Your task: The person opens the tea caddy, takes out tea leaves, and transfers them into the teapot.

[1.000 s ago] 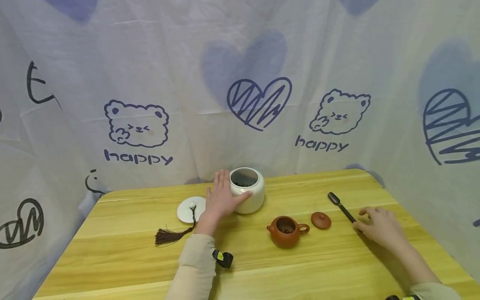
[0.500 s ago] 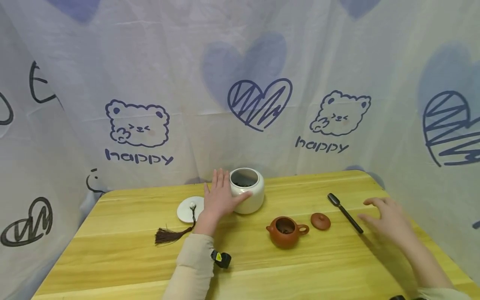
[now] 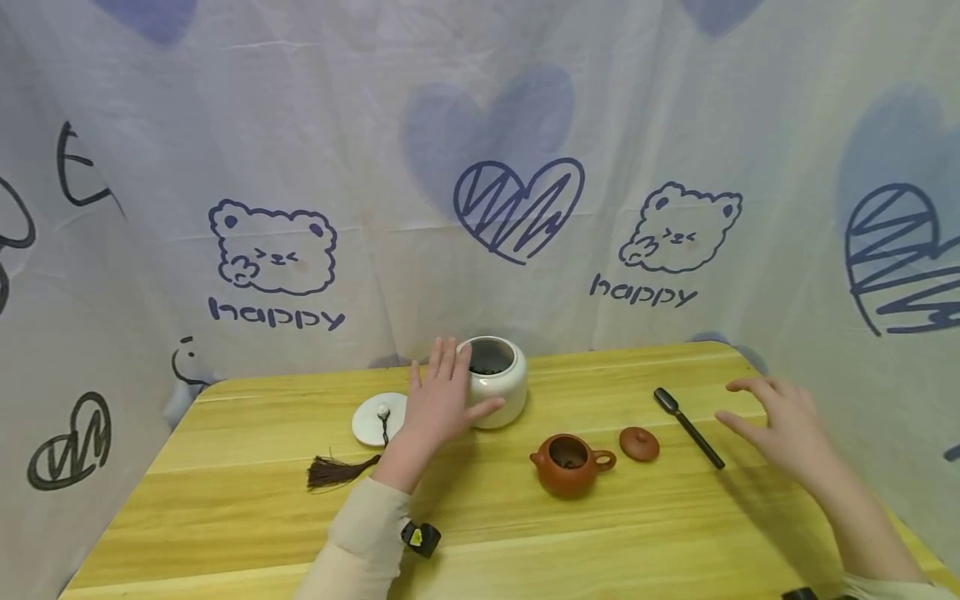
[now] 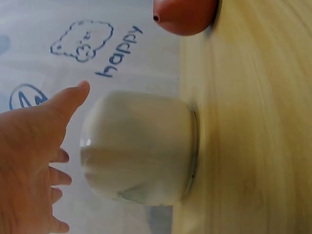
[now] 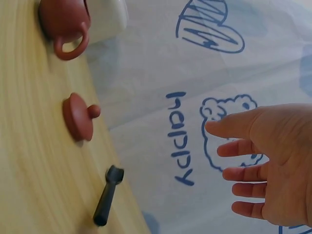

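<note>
A white round jar stands near the back of the table with dark pieces inside. Beside its left rim is my left hand, fingers straight; the left wrist view shows a gap between this hand and the jar. Off to the right, my right hand hovers above the table, fingers apart and holding nothing. The nearest thing to it is a dark tea scoop lying on the wood. A reddish-brown teapot, uncovered, has dark pieces in it. Its lid lies between the pot and the scoop.
A white jar lid with a dark tassel lies left of the jar, partly behind the left hand. Behind the wooden table hangs a printed white cloth.
My right hand has left the end of the scoop's handle and moved up and right; the scoop stays on the table. My left hand has shifted slightly off the jar's side.
</note>
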The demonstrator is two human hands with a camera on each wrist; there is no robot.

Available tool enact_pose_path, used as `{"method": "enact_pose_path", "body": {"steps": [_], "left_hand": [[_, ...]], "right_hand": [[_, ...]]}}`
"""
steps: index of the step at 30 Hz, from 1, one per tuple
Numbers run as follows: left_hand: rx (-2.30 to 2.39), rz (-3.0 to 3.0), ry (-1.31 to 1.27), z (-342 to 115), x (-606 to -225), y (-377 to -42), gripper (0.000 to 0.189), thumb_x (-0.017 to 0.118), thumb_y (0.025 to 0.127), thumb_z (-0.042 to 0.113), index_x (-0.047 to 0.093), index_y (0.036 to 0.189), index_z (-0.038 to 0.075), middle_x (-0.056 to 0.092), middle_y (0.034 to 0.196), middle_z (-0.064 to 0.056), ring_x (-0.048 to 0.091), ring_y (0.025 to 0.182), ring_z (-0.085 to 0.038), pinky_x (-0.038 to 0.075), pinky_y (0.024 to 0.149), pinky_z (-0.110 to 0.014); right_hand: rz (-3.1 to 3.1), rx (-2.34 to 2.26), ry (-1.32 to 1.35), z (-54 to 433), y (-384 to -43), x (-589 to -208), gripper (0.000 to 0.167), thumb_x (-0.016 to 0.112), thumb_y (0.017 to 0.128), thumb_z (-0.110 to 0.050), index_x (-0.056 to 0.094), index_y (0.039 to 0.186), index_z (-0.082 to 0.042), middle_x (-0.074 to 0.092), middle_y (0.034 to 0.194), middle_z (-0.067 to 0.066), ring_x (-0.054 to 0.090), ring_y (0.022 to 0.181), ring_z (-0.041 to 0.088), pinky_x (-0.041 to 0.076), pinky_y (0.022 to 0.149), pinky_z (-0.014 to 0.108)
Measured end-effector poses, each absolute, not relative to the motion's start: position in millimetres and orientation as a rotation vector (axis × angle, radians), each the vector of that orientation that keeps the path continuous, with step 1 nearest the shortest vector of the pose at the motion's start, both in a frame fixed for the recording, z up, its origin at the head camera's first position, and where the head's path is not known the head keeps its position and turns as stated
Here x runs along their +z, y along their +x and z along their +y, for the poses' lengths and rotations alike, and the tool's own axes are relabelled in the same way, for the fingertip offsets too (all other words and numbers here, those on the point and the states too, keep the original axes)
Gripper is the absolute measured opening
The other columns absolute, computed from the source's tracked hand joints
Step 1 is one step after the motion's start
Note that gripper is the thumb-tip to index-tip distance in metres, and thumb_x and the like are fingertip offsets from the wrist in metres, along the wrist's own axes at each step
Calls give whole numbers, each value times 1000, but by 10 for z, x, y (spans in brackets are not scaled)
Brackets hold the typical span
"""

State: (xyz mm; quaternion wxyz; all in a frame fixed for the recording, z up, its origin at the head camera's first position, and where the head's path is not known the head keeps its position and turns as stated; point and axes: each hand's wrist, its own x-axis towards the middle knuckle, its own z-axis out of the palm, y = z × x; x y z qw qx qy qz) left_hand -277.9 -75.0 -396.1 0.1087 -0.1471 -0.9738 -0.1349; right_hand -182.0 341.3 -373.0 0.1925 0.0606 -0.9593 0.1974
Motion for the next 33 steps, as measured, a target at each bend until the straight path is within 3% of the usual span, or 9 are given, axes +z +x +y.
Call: {"method": "enact_pose_path", "body": {"steps": [9,13,16,20,24,33], "left_hand": [[-369,-2706,-768,-687,-3877,-2509,90,60,85,64,31,153,14,31,160,-10,18,151,-32,20,119,-60],[-386,-2593,-897,-599,-3901,-2417,86,65,84,61,40,149,12,41,154,-11,31,146,-35,31,115,-57],[-384,-2530,-979,-521,-3948,-2361,85,66,82,62,45,146,10,45,151,-11,37,142,-34,36,113,-54],[-337,-2508,-1057,-417,-4022,-2296,87,65,81,65,46,145,8,50,147,-11,43,139,-31,38,112,-49],[-264,-2557,-1072,-332,-4104,-2258,90,58,82,71,42,147,12,49,148,-7,43,138,-27,38,113,-46],[-263,-2720,-1118,-198,-4196,-2220,96,50,82,78,36,151,13,43,152,-5,37,141,-25,34,115,-47]], "right_hand": [[-2509,615,289,3244,-1878,-3654,41,71,89,-22,59,119,3,52,122,33,40,114,54,27,94,69],[-2406,701,357,3178,-1962,-3710,41,73,86,-16,60,120,4,54,123,31,42,116,50,31,94,68],[-2351,750,384,3137,-2016,-3795,42,75,84,-12,61,121,2,57,122,26,46,113,36,39,93,47],[-2326,845,383,3092,-2060,-3935,43,75,84,-9,62,124,-1,59,123,19,43,112,3,37,85,18],[-2362,946,377,3069,-2110,-4091,45,73,87,-12,59,129,-4,55,130,18,34,115,-12,34,88,7],[-2445,984,427,3030,-2208,-4330,48,75,85,-13,59,129,-2,55,129,17,37,115,-6,37,87,16]]}}
